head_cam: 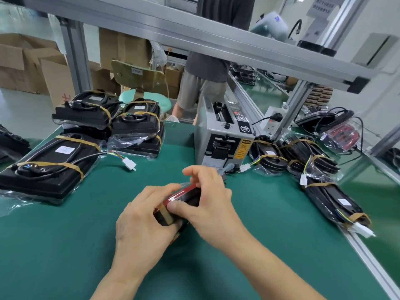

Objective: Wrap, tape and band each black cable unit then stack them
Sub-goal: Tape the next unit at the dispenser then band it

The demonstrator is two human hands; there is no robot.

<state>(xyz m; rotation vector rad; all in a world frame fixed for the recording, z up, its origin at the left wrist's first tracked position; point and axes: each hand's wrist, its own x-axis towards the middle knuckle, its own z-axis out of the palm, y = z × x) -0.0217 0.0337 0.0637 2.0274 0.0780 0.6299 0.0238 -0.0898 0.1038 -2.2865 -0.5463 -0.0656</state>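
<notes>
The cable unit (184, 197) sat in the lower middle of the frame, held on edge just above the green mat (65, 245) between both hands. Its red face and a tan band (165, 214) near one end showed between the fingers; the rest was hidden. The left hand (142, 221) gripped it from the left, fingers curled around the body. The right hand (207, 195) pinched its upper edge, thumb against the near side and fingers bent over the top, apparently smoothing clear wrap or tape there, though which could not be told.

At the upper left, a stack of banded units (108, 124) lay in clear bags, with one large banded unit (49, 167) in front. More banded units (303, 156) lay along the right. The tape dispenser (223, 137) stood just beyond the hands.

Judging by this, much of the batch looked finished, while this unit seemed partly done and not yet stacked.
</notes>
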